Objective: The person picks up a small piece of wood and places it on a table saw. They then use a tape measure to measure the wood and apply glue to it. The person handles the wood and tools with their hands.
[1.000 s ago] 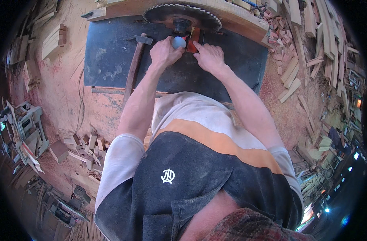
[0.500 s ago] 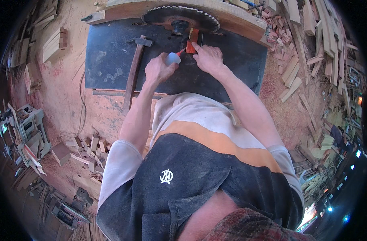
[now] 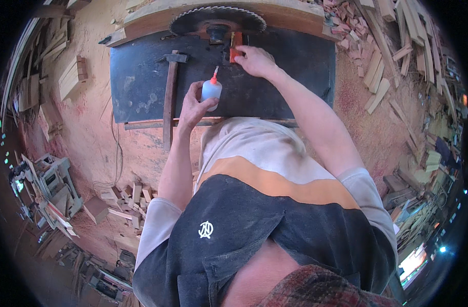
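My left hand [image 3: 195,104] is wrapped round a small white squeeze bottle [image 3: 211,92] with a red collar and a thin nozzle. The bottle stands nearly upright above the dark table, its nozzle pointing away from me. My right hand [image 3: 257,61] has its fingertips on a small reddish-orange block [image 3: 236,48] lying on the table beside the saw arbor. Whether those fingers grip the block or only press on it is hard to see. Just beyond is a large circular saw blade [image 3: 195,21]. A hammer [image 3: 171,92] with a wooden handle lies left of my left hand.
A long wooden board [image 3: 147,21] runs along the far edge of the dark table [image 3: 136,77]. Wood offcuts [image 3: 349,28] and long strips [image 3: 418,25] lie at the right. Stacked wood blocks [image 3: 74,77] and a machine [image 3: 55,184] stand on the left.
My left hand has drawn the bottle back from the block and turned it from lying over to nearly upright. My right hand stays at the block.
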Tool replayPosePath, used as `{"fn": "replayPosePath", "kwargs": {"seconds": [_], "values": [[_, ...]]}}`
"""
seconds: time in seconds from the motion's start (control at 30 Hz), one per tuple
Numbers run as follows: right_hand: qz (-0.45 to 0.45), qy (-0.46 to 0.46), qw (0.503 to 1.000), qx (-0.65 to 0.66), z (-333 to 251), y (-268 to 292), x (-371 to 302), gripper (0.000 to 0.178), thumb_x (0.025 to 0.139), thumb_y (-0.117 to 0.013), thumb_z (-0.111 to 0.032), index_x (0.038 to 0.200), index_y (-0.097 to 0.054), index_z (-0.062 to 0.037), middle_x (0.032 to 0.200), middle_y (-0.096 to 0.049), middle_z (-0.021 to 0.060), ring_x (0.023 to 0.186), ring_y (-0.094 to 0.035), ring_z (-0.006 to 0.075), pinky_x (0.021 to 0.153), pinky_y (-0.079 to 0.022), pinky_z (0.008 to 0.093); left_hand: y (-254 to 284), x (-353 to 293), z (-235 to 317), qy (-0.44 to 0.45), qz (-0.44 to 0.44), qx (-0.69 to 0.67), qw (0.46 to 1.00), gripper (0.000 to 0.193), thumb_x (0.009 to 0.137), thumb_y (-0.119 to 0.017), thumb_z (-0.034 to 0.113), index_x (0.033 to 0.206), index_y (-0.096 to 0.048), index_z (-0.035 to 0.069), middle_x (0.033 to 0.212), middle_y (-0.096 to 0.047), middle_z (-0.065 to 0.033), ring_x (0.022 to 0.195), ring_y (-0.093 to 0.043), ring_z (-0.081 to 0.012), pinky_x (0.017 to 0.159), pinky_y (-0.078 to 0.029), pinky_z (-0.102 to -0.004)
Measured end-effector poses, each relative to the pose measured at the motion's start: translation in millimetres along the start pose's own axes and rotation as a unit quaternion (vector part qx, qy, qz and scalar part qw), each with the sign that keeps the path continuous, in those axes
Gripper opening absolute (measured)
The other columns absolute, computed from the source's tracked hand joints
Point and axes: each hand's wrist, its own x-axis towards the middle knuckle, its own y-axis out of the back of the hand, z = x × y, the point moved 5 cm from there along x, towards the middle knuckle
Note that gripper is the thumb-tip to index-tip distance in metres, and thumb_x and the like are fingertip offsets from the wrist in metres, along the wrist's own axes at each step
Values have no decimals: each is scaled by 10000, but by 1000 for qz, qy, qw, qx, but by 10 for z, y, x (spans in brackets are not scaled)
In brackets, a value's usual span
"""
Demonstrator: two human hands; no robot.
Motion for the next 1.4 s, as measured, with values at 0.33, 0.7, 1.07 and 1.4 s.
{"fn": "replayPosePath", "kwargs": {"seconds": [0.33,0.7,1.07,1.4], "values": [[221,-28,972,82,860,388,-1310,560,924,-744,-498,1373,-685,-169,1148,-723,90,1100,-674,284,980,-503,448,-359,-265,92,-7,-99,-16,995,763,769,-835,123,1450,-502,37,1284,-656,-129,1198,-638,-238,1058,-508,-392],[201,-63,974,-81,1751,49,-2413,801,821,-818,-558,1470,-584,-152,1460,-550,107,1393,-493,331,1132,-439,492,-1376,-505,246,-41,-249,80,964,784,744,-843,140,1460,-528,81,1359,-648,-121,1314,-592,-265,1174,-412,-444],[210,-169,788,554,2633,-78,-3993,544,984,-690,-433,1320,-611,-12,1170,-701,137,1058,-712,268,882,-572,375,-3232,-1081,626,-102,-311,95,940,775,775,-819,103,1473,-483,82,1327,-636,-108,1241,-605,-222,1087,-474,-403],[144,-122,649,737,2693,-338,-4837,496,1082,-575,-463,1367,-568,-57,1099,-673,90,964,-712,204,732,-593,349,-3670,-1072,550,-170,-234,139,947,761,832,-835,104,1471,-423,63,1309,-643,-109,1194,-638,-209,1054,-515,-389]]}}
